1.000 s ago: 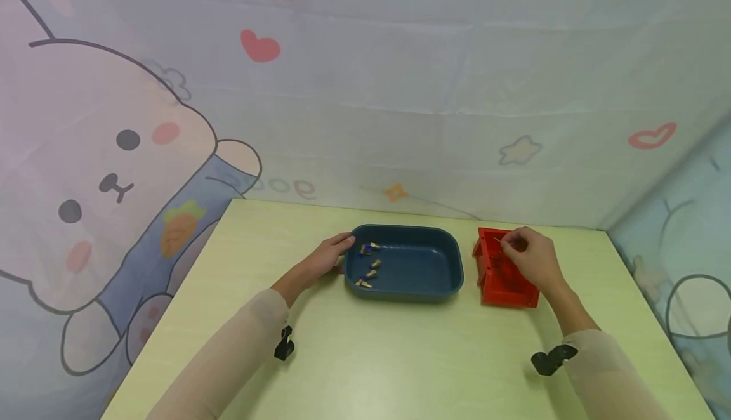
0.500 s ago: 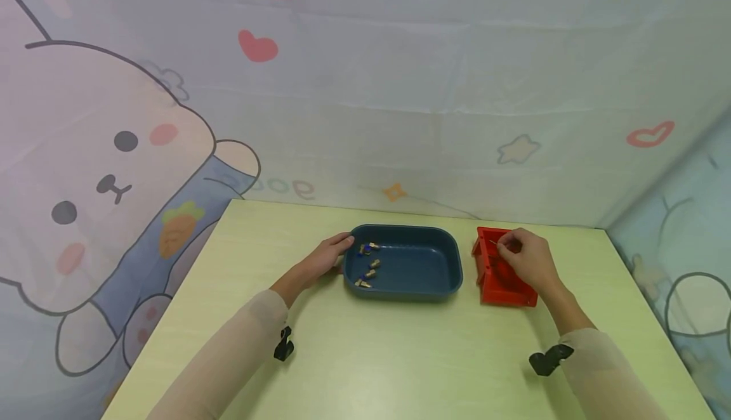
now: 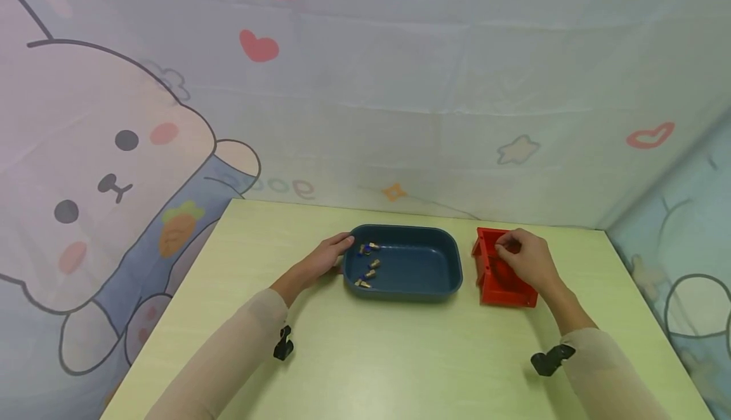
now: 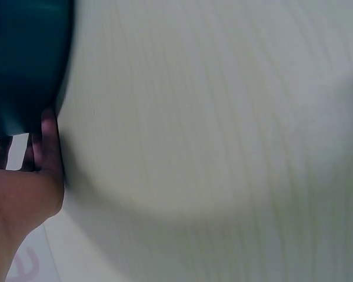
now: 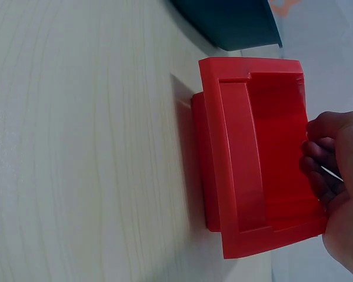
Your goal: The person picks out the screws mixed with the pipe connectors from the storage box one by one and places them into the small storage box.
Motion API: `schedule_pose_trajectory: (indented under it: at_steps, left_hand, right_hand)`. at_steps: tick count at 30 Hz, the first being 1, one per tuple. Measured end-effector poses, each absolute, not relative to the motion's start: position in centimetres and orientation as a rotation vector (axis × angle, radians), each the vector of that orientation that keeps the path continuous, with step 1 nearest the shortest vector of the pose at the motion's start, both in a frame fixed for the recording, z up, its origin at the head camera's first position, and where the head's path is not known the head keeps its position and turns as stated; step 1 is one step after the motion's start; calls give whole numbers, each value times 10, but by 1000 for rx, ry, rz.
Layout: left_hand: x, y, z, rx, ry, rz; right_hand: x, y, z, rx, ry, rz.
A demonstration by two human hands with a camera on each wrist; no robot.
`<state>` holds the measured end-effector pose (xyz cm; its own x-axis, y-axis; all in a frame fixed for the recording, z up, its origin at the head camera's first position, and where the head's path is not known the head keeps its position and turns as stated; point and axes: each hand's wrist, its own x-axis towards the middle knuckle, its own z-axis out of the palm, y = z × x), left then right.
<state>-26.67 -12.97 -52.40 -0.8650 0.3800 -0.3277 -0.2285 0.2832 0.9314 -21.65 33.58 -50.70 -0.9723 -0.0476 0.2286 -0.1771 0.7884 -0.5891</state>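
Observation:
In the head view, my left hand holds the left end of a dark blue plastic basin. The left wrist view has its fingers against the outer wall of the basin. Several small brass fittings with blue parts lie at the basin's left side. My right hand is over a red plastic bin, thumb and index finger pinched together. A small thin piece at these fingertips is barely visible now. In the right wrist view, curled fingers of the right hand are at the opening of the red bin.
The basin and the bin stand side by side with a narrow gap on a pale wooden table. A printed cloth hangs behind the table's far edge. Each sleeve carries a black wrist mount.
The thin piece at my right fingertips showed more clearly earlier; the right hand has shifted very slightly. My left hand, the basin and its fittings have stayed in place.

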Motion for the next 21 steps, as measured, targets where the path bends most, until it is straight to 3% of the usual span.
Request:
schedule_pose_trajectory:
  at_steps: [12, 21]
  left_hand:
    - [-268, -142, -516, 260, 2093, 1664]
    - [-269, -155, -479, 528, 2407, 1337]
  right_hand:
    - [-219, 327, -492, 269, -2876, 931]
    - [-217, 311, -467, 425, -2940, 856]
